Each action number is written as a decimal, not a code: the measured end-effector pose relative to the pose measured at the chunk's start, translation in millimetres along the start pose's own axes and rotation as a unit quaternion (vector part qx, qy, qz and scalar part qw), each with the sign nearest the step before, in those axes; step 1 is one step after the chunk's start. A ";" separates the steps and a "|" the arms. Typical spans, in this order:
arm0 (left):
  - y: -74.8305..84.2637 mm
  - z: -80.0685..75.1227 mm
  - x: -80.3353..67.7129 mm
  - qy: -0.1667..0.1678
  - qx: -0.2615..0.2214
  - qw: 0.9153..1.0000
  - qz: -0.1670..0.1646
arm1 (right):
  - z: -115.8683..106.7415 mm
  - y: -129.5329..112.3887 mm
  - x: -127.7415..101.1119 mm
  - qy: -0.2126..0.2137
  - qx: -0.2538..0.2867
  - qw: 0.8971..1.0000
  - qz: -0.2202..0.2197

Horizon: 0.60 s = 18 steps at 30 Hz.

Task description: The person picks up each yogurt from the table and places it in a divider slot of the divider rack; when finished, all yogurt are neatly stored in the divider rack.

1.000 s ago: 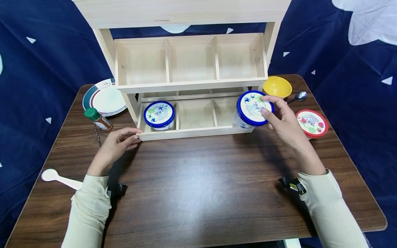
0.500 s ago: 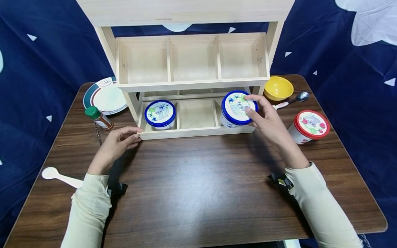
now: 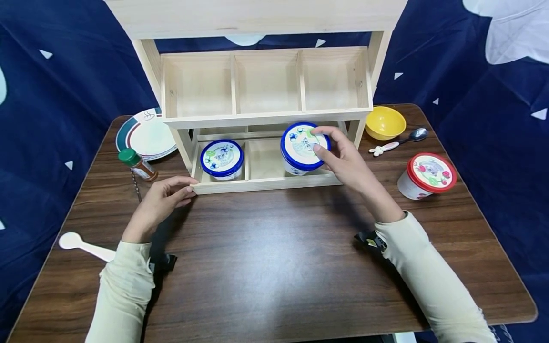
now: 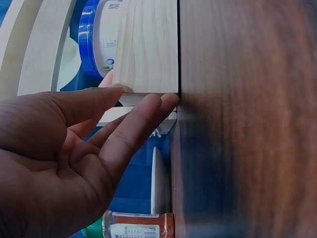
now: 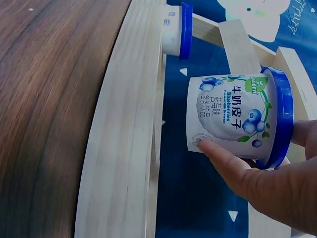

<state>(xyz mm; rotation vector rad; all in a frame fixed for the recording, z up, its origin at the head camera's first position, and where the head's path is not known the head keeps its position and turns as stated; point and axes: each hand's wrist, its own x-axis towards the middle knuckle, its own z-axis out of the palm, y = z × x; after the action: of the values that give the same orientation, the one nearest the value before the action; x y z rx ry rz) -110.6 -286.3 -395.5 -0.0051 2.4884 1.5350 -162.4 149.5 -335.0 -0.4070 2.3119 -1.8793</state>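
My right hand (image 3: 349, 166) holds a white cup of blueberry milk drink (image 5: 223, 114) by its side and blue lid. In the head view the cup overlaps the divider between the middle and right compartments of the lower wooden tray (image 3: 266, 186); the right wrist view has it raised over the front board. A matching blue-lidded cup (image 3: 221, 159) stands in the tray's left compartment. At the tray's front left corner, my left hand (image 3: 156, 205) touches the wood with thumb and fingertips, the fingers nearly straight.
Above is a three-part upper tray (image 3: 266, 81). Plates (image 3: 147, 136), a green-capped spice jar (image 3: 137, 164) and a white spoon (image 3: 86, 245) lie left. A yellow bowl (image 3: 385, 123), metal spoon (image 3: 417, 135) and red-lidded cup (image 3: 426, 176) stand right.
My right hand has carried the blue-lidded cup leftward from the tray's right end toward its middle, uncovering the spoon handle and red-lidded cup. The left hand has stayed at the corner.
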 end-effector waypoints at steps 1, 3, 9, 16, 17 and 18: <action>-0.5 0.2 0.2 0.000 0.000 1.000 0.000 | 1.8 0.0 1.4 -0.003 -0.001 1.000 0.000; -1.0 0.6 0.6 0.001 0.001 1.000 -0.001 | 5.5 -0.6 3.7 -0.010 -0.001 1.000 -0.001; -1.2 -0.1 0.9 0.001 0.008 1.000 -0.006 | 16.3 0.9 9.5 -0.027 0.009 1.000 -0.006; 0.3 -0.3 0.0 0.001 0.007 1.000 -0.005 | 27.9 1.3 14.0 -0.045 0.036 0.998 -0.005; 0.9 -0.1 -0.4 0.000 0.005 1.000 -0.005 | 29.4 1.5 14.6 -0.045 0.036 0.998 -0.004; 1.4 -0.2 -0.4 0.000 0.006 1.000 -0.005 | 31.0 1.5 15.0 -0.045 0.036 0.998 -0.003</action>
<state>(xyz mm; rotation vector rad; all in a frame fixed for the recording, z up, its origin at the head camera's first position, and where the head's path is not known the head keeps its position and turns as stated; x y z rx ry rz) -110.4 -285.9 -394.1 -0.0169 2.4942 1.5152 -168.5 116.3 -342.1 -0.4794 2.1814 -1.8979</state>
